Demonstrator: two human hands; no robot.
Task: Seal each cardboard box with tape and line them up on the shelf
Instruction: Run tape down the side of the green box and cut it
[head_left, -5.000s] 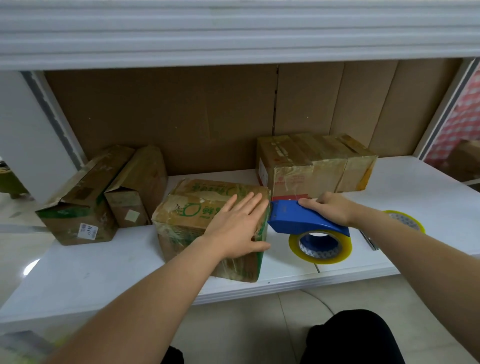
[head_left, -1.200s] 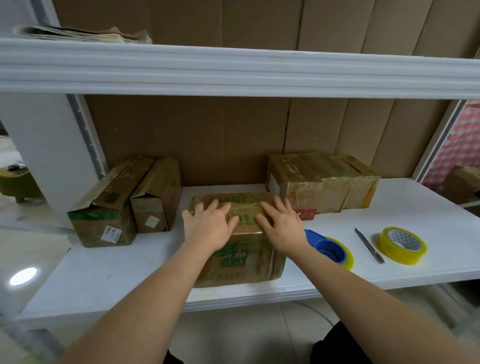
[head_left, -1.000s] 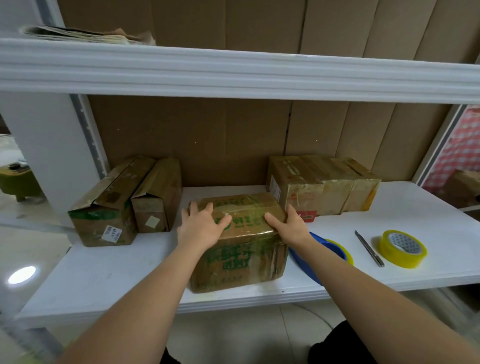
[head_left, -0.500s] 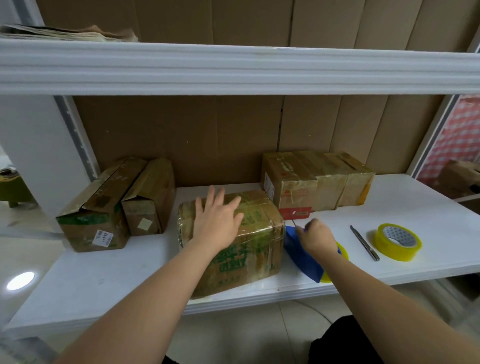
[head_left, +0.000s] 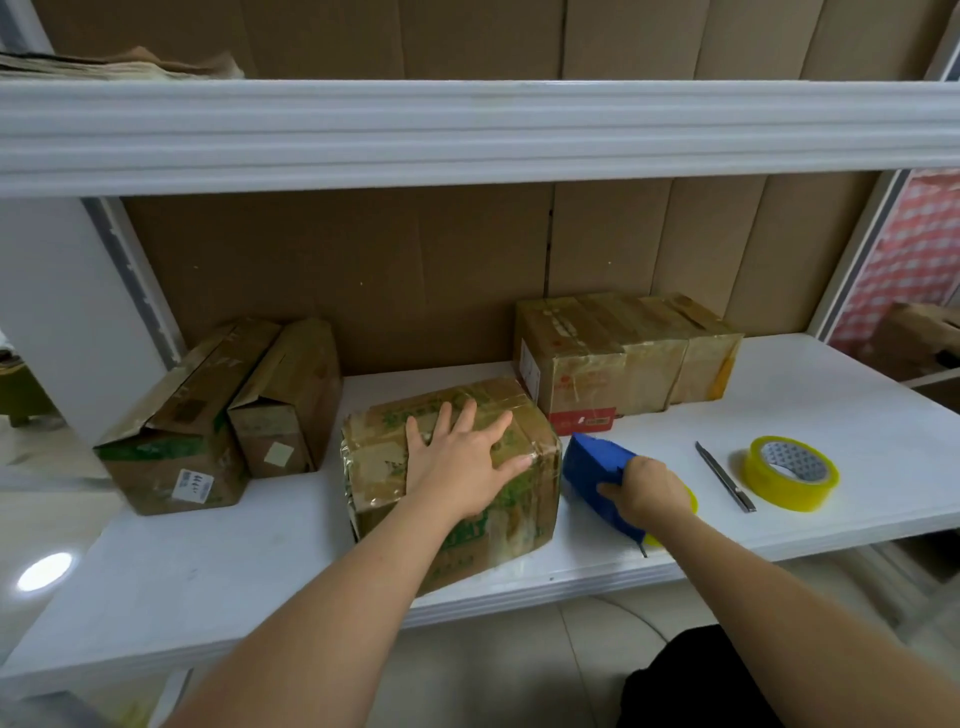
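A tape-wrapped cardboard box with green print (head_left: 395, 467) sits near the front of the white shelf (head_left: 857, 395). My left hand (head_left: 462, 457) lies flat on its top with fingers spread. Just right of the box, my right hand (head_left: 647, 491) grips the blue tape dispenser (head_left: 592, 470), whose yellow tape roll shows behind my wrist. Three taped boxes (head_left: 623, 358) stand in a row against the back wall at centre right. Two boxes with loose flaps (head_left: 218, 410) lean at the back left.
A spare yellow tape roll (head_left: 789, 473) and a thin utility knife (head_left: 724, 483) lie on the shelf to the right. An upper shelf edge (head_left: 467, 135) overhangs the work area, with flattened cardboard on top at the left. Tiled floor lies below.
Both hands held the green-print box a second ago. My right hand has since left it and taken hold of the blue dispenser, lifting it. The left hand stays flat on the box.
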